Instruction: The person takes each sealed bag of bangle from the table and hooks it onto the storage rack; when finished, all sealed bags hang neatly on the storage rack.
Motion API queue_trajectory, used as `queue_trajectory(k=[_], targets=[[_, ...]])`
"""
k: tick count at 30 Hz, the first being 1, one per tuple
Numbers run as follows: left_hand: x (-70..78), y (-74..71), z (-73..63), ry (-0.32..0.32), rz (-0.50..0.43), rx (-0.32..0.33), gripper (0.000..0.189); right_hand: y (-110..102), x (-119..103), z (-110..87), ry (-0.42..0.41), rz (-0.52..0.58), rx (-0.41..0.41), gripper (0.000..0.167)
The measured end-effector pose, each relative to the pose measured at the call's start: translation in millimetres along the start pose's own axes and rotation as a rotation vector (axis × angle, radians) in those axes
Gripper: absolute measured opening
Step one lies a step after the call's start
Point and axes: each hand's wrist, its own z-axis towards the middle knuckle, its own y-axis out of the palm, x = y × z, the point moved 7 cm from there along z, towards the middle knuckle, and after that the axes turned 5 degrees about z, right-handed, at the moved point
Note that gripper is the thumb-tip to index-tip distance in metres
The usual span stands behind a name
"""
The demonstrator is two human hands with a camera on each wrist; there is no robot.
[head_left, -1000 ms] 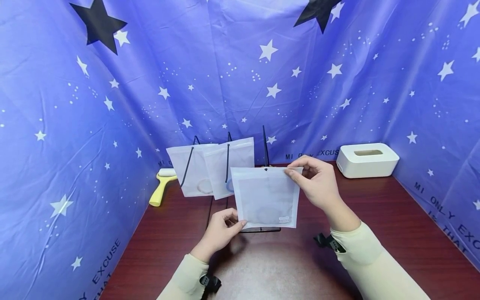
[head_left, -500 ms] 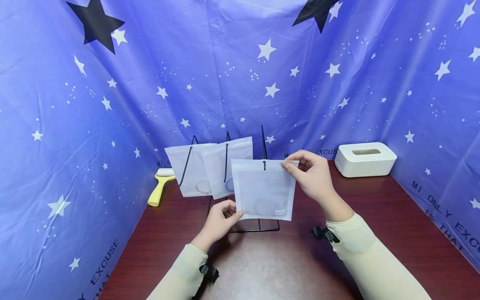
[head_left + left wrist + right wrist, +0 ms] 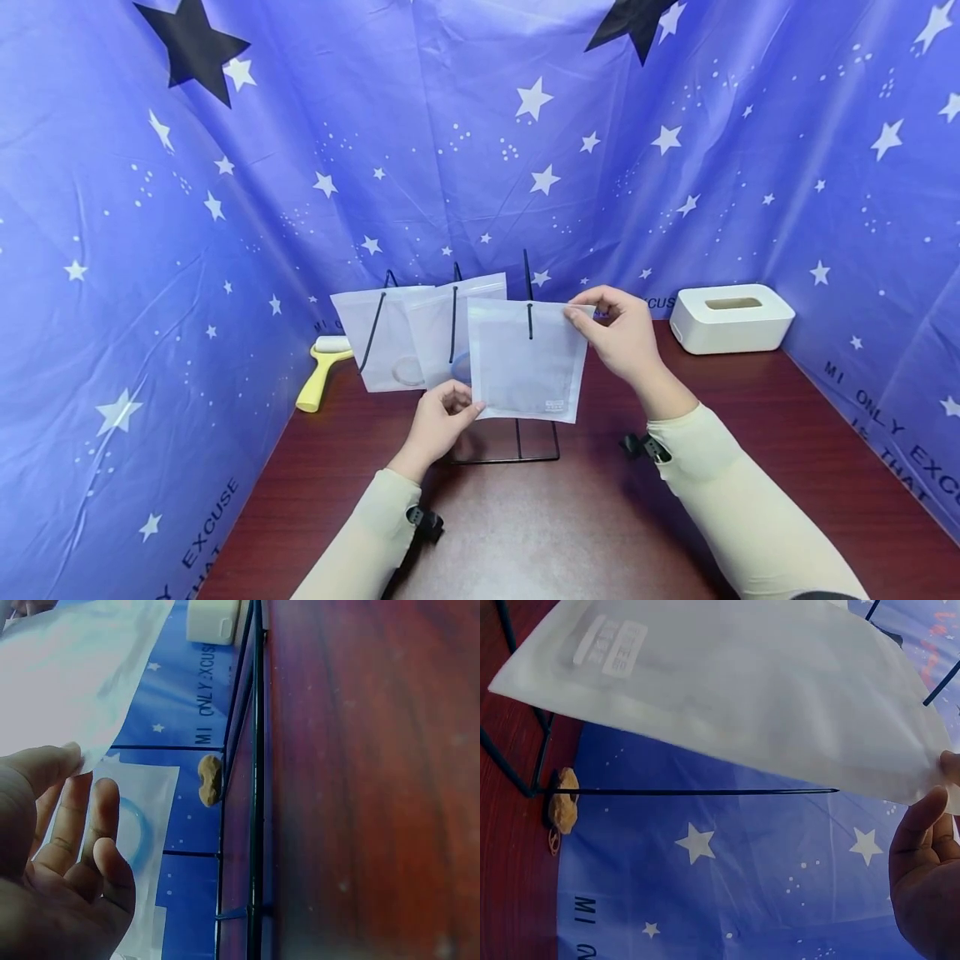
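A frosted white zip bag (image 3: 502, 367) with a small label near its lower right corner hangs from a prong of a black wire rack (image 3: 558, 442). The prong's end pokes out through the bag's top edge. My left hand (image 3: 438, 425) pinches the lower left corner between thumb and fingers. At the upper right corner, my right hand (image 3: 626, 342) pinches the bag the same way. To the left, two similar bags, an outer one (image 3: 352, 312) and an inner one (image 3: 480, 290), hang from other prongs. Each shows a ring shape inside.
A yellow-handled lint roller (image 3: 318, 379) lies at the left. A white tissue box (image 3: 731, 329) stands at the back right. Near the rack's base sits a small brown peanut-shaped object (image 3: 210, 780). Star-patterned blue cloth (image 3: 420, 167) encloses the dark red wooden table (image 3: 750, 450).
Both hands have raised the bag and slid it farther back along the prong, so more of the prong now shows in front of it. The other bags have stayed in place.
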Motion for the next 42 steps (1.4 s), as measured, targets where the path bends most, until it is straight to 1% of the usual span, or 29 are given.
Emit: queue_trajectory(k=[7,11,15,19,21,25,29,34,38,42], targets=[[-7.1,0.0,10.7,-0.053,-0.011,0.028,0.011,0.9,7.4,10.6,0.012,-0.021,0.01,0.006],[-9.5,1.3,16.0,-0.069,-0.013,0.046,0.01,1.0,12.9,16.4,0.034,-0.027,0.019,0.006],[-10.1,2.5,20.8,-0.067,-0.031,0.063,0.01,1.1,17.7,22.0,0.046,-0.024,0.021,0.007],[-11.7,4.6,24.4,-0.065,-0.081,0.06,0.011,0.6,22.3,25.1,0.052,-0.02,0.021,0.007],[-11.9,5.1,26.0,-0.061,-0.088,0.059,0.01,0.2,23.8,26.4,0.052,-0.018,0.025,0.007],[-12.5,4.8,28.4,-0.066,-0.051,0.069,0.008,0.1,25.0,28.9,0.048,-0.031,0.033,0.007],[-14.4,5.5,30.3,-0.094,-0.039,0.07,0.008,0.7,27.3,31.7,0.061,-0.035,0.032,0.008],[-16.4,6.7,32.9,-0.129,-0.03,0.077,0.008,0.3,31.2,35.4,0.076,-0.011,0.029,0.008],[-15.4,6.5,35.2,-0.131,0.007,0.091,0.008,-0.3,34.1,38.2,0.086,-0.013,0.034,0.009],[-13.7,7.3,37.6,-0.134,0.011,0.095,0.008,-0.6,36.6,41.3,0.101,-0.021,0.038,0.009]])
